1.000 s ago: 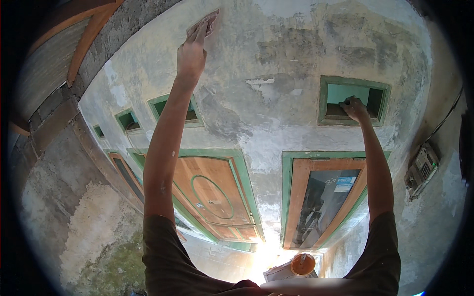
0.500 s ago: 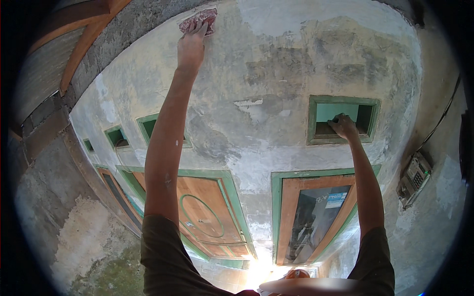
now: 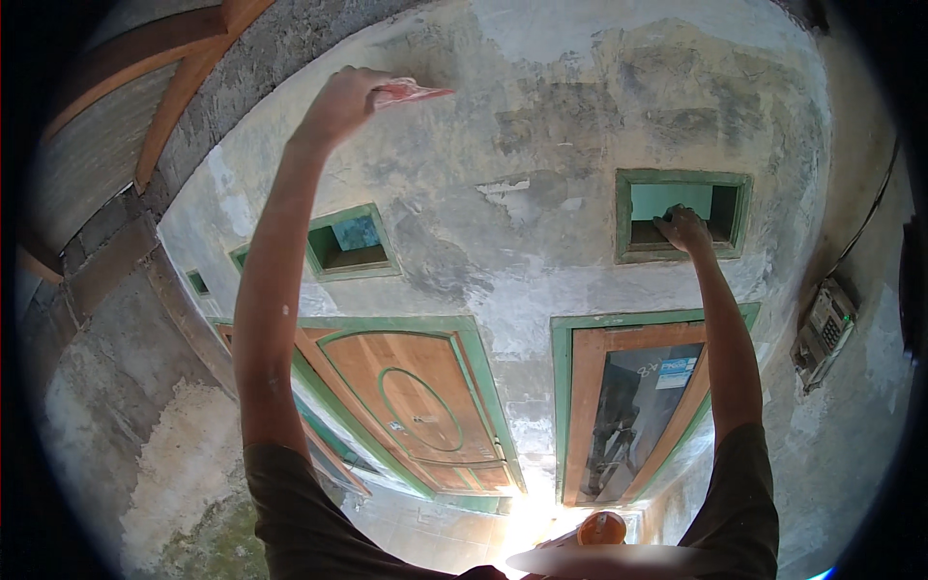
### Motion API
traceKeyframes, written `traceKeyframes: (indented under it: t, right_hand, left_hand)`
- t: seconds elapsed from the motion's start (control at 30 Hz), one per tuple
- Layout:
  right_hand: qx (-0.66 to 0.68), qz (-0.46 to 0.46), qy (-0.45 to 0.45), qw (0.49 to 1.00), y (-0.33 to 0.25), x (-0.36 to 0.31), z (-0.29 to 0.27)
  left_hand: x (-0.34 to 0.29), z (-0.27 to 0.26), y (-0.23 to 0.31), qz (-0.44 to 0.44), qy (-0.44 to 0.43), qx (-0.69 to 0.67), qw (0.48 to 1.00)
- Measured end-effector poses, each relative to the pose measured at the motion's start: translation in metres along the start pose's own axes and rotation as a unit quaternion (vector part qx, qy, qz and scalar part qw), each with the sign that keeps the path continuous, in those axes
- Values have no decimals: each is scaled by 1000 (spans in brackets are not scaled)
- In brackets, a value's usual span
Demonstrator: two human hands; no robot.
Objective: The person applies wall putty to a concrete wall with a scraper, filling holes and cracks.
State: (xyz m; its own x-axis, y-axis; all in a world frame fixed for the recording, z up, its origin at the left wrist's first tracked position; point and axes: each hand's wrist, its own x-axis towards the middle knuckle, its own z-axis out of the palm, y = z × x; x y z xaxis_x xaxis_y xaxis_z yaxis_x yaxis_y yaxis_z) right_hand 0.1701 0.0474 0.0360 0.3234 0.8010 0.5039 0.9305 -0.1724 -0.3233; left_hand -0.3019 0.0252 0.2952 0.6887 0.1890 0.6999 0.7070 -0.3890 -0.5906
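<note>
My left hand [image 3: 350,101] is raised high at the upper left, its fingers closed on a flat red, white-smeared piece that looks like a putty spreader [image 3: 411,92]. The piece is seen nearly edge-on, its thin tip pointing right. It is in front of the patchy grey and cream wall [image 3: 435,155]; whether it touches the wall I cannot tell. My right hand [image 3: 687,230] rests in the small green-framed opening [image 3: 684,256] at the right, its fingers curled over the lower edge of the frame.
Below stand a wooden door [image 3: 416,396] with a green oval and a glazed door [image 3: 643,416]. More small green-framed openings [image 3: 353,273] run leftward. A keypad telephone [image 3: 825,329] hangs on the right wall with a cable. Wooden roof beams [image 3: 184,87] cross the upper left. An orange round object [image 3: 601,529] is low down.
My left hand has moved left and down with the red spreader, which has turned from broad side to edge-on. My right hand stays at the opening. The whole view has shifted slightly.
</note>
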Motion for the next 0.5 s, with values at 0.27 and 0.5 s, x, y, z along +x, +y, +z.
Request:
traceKeyframes:
  t: [0.27, 0.5]
  right_hand:
    - [15, 0, -13, 1000, 6, 8, 5]
    - [-7, -9, -24, 1000, 13, 8, 8]
  left_hand:
    - [23, 4, -21, -43, -60, -213, 974]
    - [37, 25, -18, -24, -6, -110, 994]
